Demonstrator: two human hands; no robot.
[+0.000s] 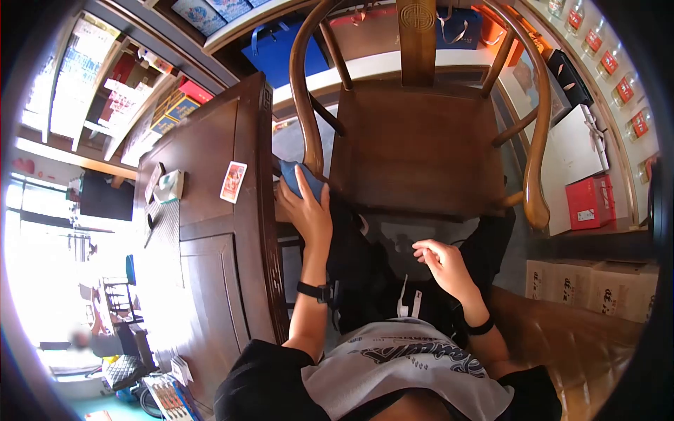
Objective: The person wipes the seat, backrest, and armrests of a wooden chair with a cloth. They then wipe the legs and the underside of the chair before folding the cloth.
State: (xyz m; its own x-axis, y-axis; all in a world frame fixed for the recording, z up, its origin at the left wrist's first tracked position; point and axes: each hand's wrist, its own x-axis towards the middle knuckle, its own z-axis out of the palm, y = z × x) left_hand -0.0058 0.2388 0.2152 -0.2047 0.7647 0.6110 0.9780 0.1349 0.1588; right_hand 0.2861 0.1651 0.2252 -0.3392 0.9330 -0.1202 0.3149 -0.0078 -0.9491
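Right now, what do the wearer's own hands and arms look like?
Left hand and right hand: ungloved. Left wrist: black strap with small dark boxy piece. Right wrist: narrow black band. Short black fabric sleeves on both arms.

Looks like a shop. Shelves with rows of labelled bottles [609, 64], gift bags [359, 31] along the back, a red box [590, 202] and a white box [577, 142] at the side, printed cartons [594, 286] below. More boxed goods [177, 107] on display shelves [95, 84] across from them. Dark wooden worktop [210, 151], wooden armchair [421, 147], bright windows [42, 231] at the far side.
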